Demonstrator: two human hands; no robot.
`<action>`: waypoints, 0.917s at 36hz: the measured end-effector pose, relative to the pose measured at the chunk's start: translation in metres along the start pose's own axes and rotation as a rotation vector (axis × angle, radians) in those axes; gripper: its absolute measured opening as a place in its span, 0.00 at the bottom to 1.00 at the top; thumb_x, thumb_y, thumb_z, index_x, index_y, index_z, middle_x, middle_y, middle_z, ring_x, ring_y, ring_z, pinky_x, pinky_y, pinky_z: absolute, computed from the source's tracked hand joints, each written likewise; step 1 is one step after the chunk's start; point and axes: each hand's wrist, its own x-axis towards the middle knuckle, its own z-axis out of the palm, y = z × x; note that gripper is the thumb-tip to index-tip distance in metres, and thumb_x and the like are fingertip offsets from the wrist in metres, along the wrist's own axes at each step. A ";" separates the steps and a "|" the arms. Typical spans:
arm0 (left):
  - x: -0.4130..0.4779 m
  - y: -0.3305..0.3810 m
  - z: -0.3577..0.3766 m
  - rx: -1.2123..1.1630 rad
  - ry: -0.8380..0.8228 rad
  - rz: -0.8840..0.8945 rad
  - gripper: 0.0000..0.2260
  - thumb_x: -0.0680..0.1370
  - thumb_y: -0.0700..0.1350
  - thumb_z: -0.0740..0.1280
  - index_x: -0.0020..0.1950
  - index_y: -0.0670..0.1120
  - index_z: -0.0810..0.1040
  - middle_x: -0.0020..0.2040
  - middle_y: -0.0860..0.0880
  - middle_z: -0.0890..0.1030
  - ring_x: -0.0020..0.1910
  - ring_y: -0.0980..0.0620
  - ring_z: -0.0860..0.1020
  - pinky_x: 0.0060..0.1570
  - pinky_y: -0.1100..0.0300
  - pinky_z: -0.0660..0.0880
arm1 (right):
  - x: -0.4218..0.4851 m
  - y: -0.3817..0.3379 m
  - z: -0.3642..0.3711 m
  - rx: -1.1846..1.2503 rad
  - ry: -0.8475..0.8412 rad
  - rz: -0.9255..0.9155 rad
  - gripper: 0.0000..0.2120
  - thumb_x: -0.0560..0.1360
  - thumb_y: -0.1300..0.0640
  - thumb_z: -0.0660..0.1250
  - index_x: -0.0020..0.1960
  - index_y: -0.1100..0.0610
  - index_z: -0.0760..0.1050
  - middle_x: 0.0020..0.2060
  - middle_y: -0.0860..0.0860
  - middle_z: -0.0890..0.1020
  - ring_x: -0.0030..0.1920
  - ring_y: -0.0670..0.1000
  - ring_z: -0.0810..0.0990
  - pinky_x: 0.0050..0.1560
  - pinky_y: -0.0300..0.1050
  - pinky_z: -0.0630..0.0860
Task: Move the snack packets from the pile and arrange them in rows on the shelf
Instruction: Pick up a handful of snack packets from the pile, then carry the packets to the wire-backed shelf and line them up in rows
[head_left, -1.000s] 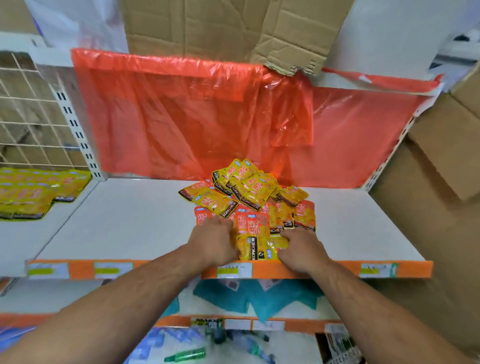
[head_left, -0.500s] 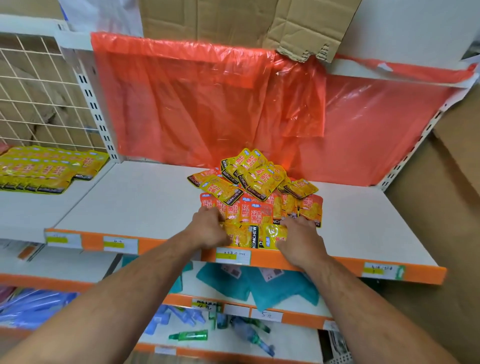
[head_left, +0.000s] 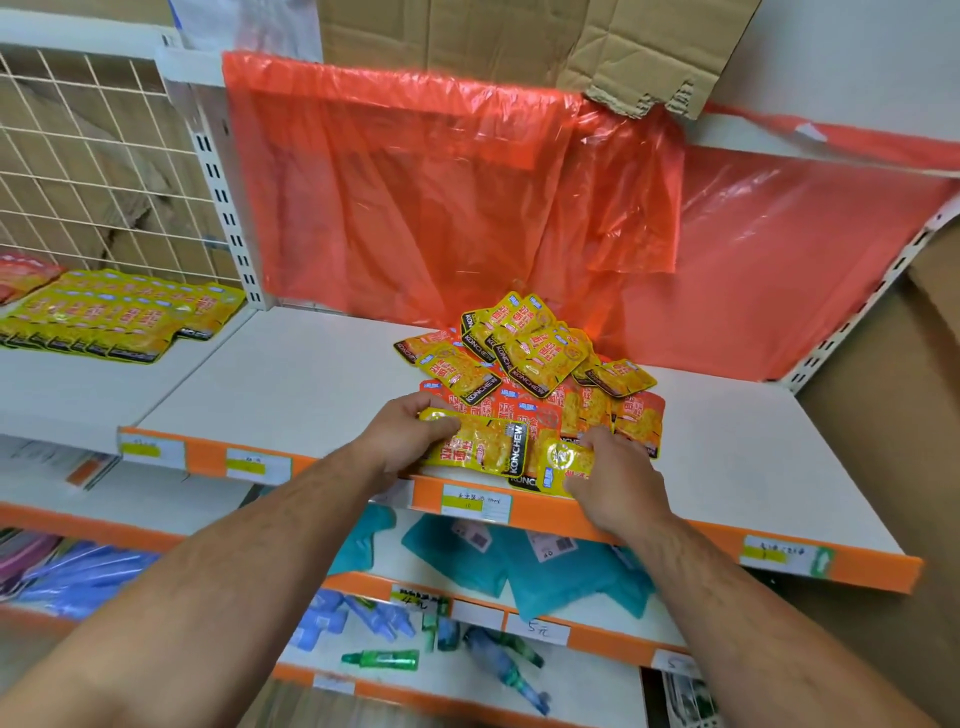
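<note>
A pile of yellow and orange snack packets (head_left: 530, 358) lies in the middle of the white shelf (head_left: 291, 384), toward the back. My left hand (head_left: 402, 441) grips a yellow packet (head_left: 480, 444) at the shelf's front edge, thumb on top of it. My right hand (head_left: 610, 478) pinches another yellow packet (head_left: 563, 462) just to the right of the first. Both packets sit at the near foot of the pile.
Rows of yellow packets (head_left: 114, 314) lie on the neighbouring shelf to the left, before a wire grid. Red plastic sheeting (head_left: 415, 208) hangs behind the pile. Lower shelves hold teal bags (head_left: 550, 566) and small bottles (head_left: 379, 660). Cardboard stands at the right.
Both hands have drawn a yellow packet each out of the pile's front toward the shelf edge. The camera has swung left, showing more of the left shelf.
</note>
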 end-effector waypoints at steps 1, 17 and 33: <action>0.001 -0.001 0.001 -0.007 0.024 0.010 0.02 0.78 0.44 0.70 0.46 0.51 0.80 0.48 0.42 0.85 0.43 0.45 0.82 0.43 0.52 0.80 | 0.000 0.000 -0.001 0.019 0.011 0.014 0.23 0.75 0.47 0.71 0.67 0.48 0.69 0.61 0.49 0.77 0.64 0.54 0.71 0.57 0.52 0.72; 0.000 -0.002 0.002 -0.098 0.061 -0.023 0.06 0.80 0.44 0.69 0.55 0.49 0.76 0.48 0.44 0.84 0.41 0.48 0.82 0.42 0.54 0.79 | 0.013 -0.031 -0.028 0.771 -0.019 0.143 0.17 0.79 0.61 0.68 0.67 0.62 0.74 0.65 0.59 0.76 0.60 0.58 0.77 0.54 0.56 0.74; -0.018 0.004 -0.029 -0.412 -0.005 -0.011 0.06 0.80 0.45 0.68 0.44 0.44 0.78 0.37 0.47 0.82 0.33 0.54 0.80 0.35 0.62 0.79 | 0.015 -0.101 -0.015 0.715 -0.228 -0.012 0.07 0.75 0.59 0.72 0.42 0.58 0.74 0.33 0.56 0.70 0.32 0.56 0.70 0.32 0.53 0.70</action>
